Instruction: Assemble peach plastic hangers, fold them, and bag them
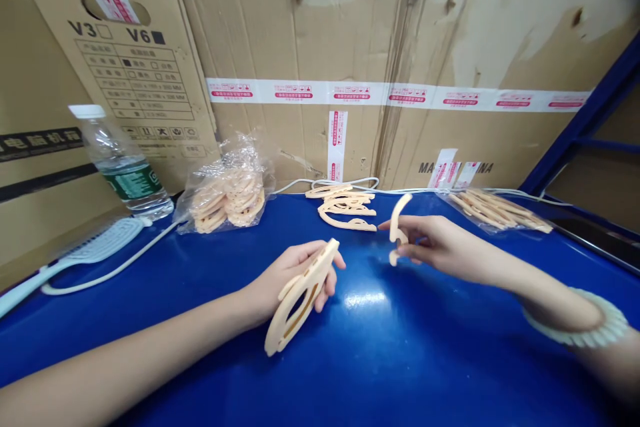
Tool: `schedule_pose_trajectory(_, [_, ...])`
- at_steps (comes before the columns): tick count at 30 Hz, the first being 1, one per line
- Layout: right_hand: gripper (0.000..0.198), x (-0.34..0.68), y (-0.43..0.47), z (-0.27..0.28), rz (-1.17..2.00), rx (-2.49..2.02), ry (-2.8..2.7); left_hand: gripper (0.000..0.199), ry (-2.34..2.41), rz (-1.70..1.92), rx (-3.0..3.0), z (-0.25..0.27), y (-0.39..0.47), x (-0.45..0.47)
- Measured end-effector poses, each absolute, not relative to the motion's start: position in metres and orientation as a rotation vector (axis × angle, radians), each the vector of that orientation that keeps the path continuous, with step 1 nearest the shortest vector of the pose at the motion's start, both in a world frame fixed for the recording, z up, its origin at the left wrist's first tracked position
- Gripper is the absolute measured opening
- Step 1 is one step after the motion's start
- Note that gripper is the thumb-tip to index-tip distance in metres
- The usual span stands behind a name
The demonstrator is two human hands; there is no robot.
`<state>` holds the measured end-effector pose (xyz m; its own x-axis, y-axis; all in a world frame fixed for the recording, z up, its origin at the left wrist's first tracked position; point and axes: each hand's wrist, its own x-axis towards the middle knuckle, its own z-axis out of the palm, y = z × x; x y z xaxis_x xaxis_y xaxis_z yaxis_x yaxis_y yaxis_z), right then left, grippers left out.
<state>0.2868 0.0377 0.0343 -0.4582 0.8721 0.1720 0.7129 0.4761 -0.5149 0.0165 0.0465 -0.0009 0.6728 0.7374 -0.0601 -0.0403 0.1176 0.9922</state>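
Note:
My left hand (311,273) is closed around a beige plastic piece with long slots, which looks like a folded travel hanger (293,320); it tilts with its narrow end up. To the right, my right hand (430,243) pinches a beige curved hook piece (397,219) between thumb and fingers, above the table. The two pieces are apart. Just beyond the hands lie several loose beige hanger pieces (347,210), overlapping one another. A clear plastic bag (230,183) of similar beige pieces stands behind my left hand.
The blue table (370,360) ends at cardboard walls (300,27). At left stand a water bottle (127,170) and a light blue hairbrush (100,243). A flat bag of slender beige pieces (500,209) and a dark phone-like object (600,240) lie at right. A white cable (345,181) runs along the back.

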Motion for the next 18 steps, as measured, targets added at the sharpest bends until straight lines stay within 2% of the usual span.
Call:
schedule_pose_trajectory(2, [0.042, 0.298, 0.046, 0.035, 0.859, -1.501, -2.305, 0.019, 0.689, 0.728, 1.207, -0.001, 0.051, 0.017])
schedule_pose_trajectory(3, [0.053, 0.3, 0.048, 0.035, 0.946, -1.538, -2.305, 0.014, 0.719, 0.771, 1.144, 0.0, 0.052, 0.016])
schedule_pose_trajectory(5, [0.061, 0.3, 0.047, 0.035, 0.972, -1.568, -2.317, 0.015, 0.764, 0.843, 1.028, 0.003, 0.055, 0.016])
schedule_pose_trajectory(11, [0.051, 0.285, 0.035, 0.03, 0.74, -1.683, -2.38, 0.046, 0.791, 0.896, 0.758, 0.013, 0.054, 0.018])
schedule_pose_trajectory(13, [0.045, 0.284, 0.035, 0.026, 0.588, -1.677, -2.394, 0.043, 0.776, 0.894, 0.773, 0.014, 0.051, 0.018])
schedule_pose_trajectory(15, [0.043, 0.285, 0.037, 0.023, 0.451, -1.672, -2.404, 0.028, 0.778, 0.881, 0.838, 0.013, 0.049, 0.018])
schedule_pose_trajectory(18, [0.042, 0.285, 0.039, 0.022, 0.281, -1.678, -2.374, 0.033, 0.792, 0.839, 0.943, 0.01, 0.047, 0.016])
